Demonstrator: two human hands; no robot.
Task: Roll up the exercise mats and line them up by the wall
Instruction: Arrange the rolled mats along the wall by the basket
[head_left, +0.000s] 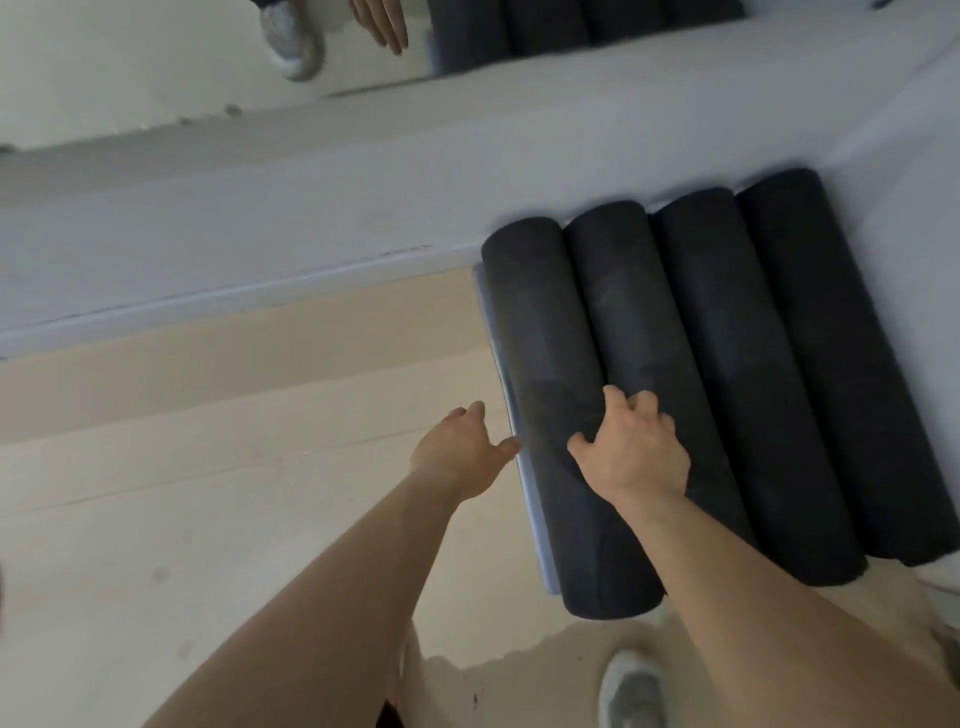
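Observation:
Several rolled dark mats lie side by side on the floor, their far ends against the grey wall base. The leftmost roll has a loose lighter flap edge showing along its left side. My right hand rests on top of this roll, its fingers curled over into the gap beside the second roll. My left hand is at the flap edge with relaxed fingers, the thumb touching the roll's left side. Two more rolls lie further right.
Light wooden floor spreads to the left of the mats. A mirror above the wall base reflects a shoe, a hand and the mats. My shoe stands just behind the nearest roll's end.

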